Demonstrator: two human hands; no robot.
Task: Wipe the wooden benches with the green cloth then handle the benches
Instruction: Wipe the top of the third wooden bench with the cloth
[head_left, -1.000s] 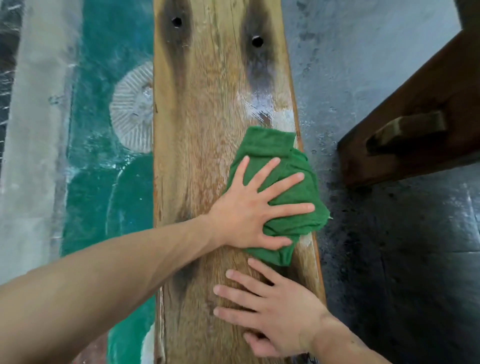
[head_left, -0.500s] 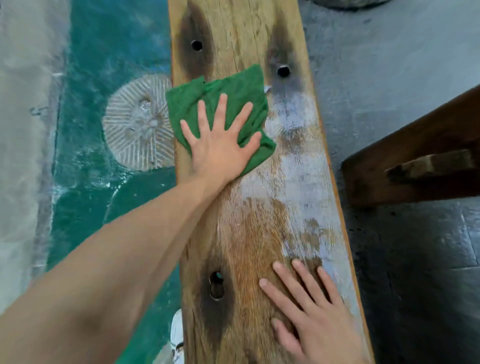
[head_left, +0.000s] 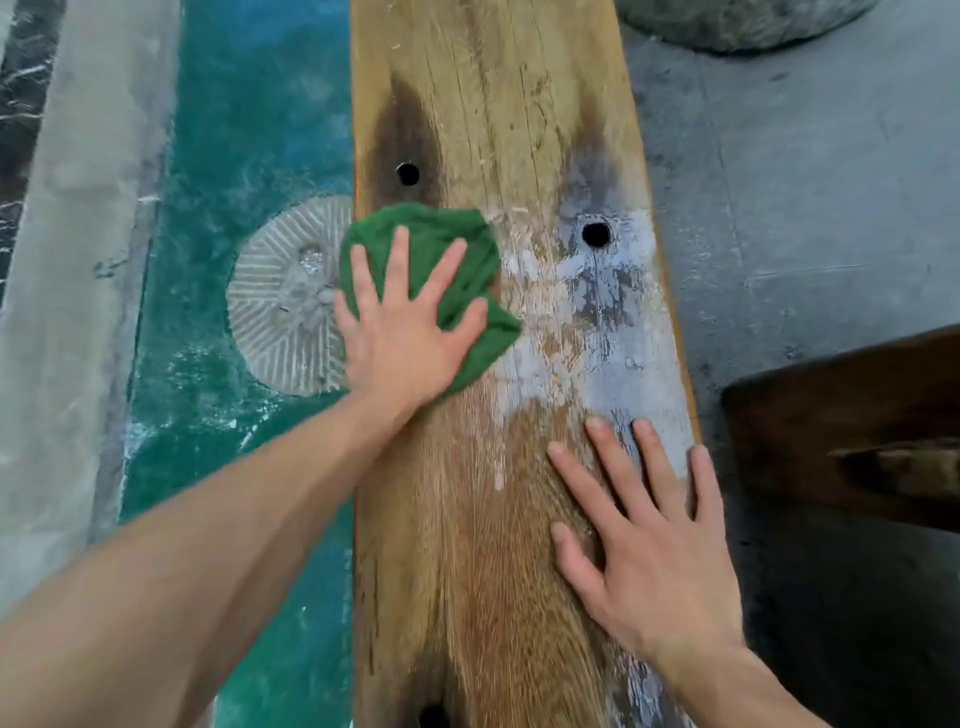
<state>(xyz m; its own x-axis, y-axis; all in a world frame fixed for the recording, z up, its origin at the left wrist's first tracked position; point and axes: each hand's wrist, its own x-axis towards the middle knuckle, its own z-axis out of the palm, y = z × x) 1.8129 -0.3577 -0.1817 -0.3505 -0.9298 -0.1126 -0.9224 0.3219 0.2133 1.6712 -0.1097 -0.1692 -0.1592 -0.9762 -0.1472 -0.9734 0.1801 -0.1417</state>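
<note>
Fingers (head_left: 402, 260) of the left hand (head_left: 405, 338) lie spread and straight over the green cloth (head_left: 457, 244), pressing it flat against the wooden bench (head_left: 498, 104) without curling round it; those of the right hand (head_left: 649, 545) are likewise straight and splayed, resting bare on the wood and holding nothing.

Largest in view, the bench runs as a long pale plank from the near edge of the picture to the far one, its grain worn and streaked. A whitish-grey patch (head_left: 613, 353) covers the plank toward its right edge, between the cloth and the right hand's fingertips. The cloth sits crumpled at the plank's left edge, slightly overhanging it. The right hand lies near the plank's right edge, its outer finger along that edge. Two small round holes are bored in the wood: one (head_left: 407, 174) just beyond the cloth near the left edge, one (head_left: 596, 234) toward the right edge.

Off the bench's left edge lies a teal floor (head_left: 249, 130) bearing a ribbed grey disc (head_left: 291, 296). Off its right edge is grey concrete (head_left: 805, 182) and part of a dark wooden bench (head_left: 857, 415).
</note>
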